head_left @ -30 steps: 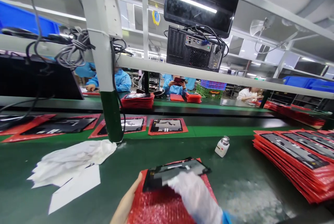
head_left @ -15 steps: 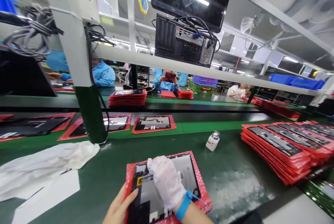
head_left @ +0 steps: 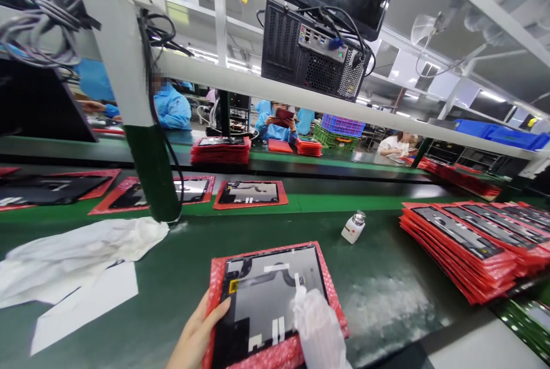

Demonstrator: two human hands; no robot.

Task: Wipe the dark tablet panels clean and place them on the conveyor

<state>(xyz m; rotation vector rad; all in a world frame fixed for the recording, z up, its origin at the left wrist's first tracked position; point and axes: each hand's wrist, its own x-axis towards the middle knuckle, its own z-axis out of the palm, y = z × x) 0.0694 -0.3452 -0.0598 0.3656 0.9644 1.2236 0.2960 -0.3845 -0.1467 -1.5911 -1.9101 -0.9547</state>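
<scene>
A flat tablet screen panel [head_left: 258, 300], grey and black at the back with several white strips, lies on a red bubble-wrap bag [head_left: 330, 286] in front of me. My left hand [head_left: 200, 323] is bare and grips the left edge of both, thumb on top and fingers underneath. Over the panel's right side is my right hand [head_left: 318, 323], in a white glove, its fingers bunched with the tips at a short upright white strip [head_left: 297, 281]. Whether they pinch it is hidden by the glove. A yellow patch [head_left: 234, 286] shows near my left thumb.
A white pump bottle [head_left: 354, 227] stands beyond the panel. Stacked red-wrapped panels [head_left: 455, 237] are at right; more panels [head_left: 250, 193] lie along the green strip behind. White cloth [head_left: 86, 248] and a paper sheet [head_left: 88, 306] are at left, near a post [head_left: 157, 174]. Co-workers sit across.
My right hand has moved from the panel's upper middle to its lower right, uncovering the white strips. My left hand keeps its hold on the edge. The view has shifted slightly.
</scene>
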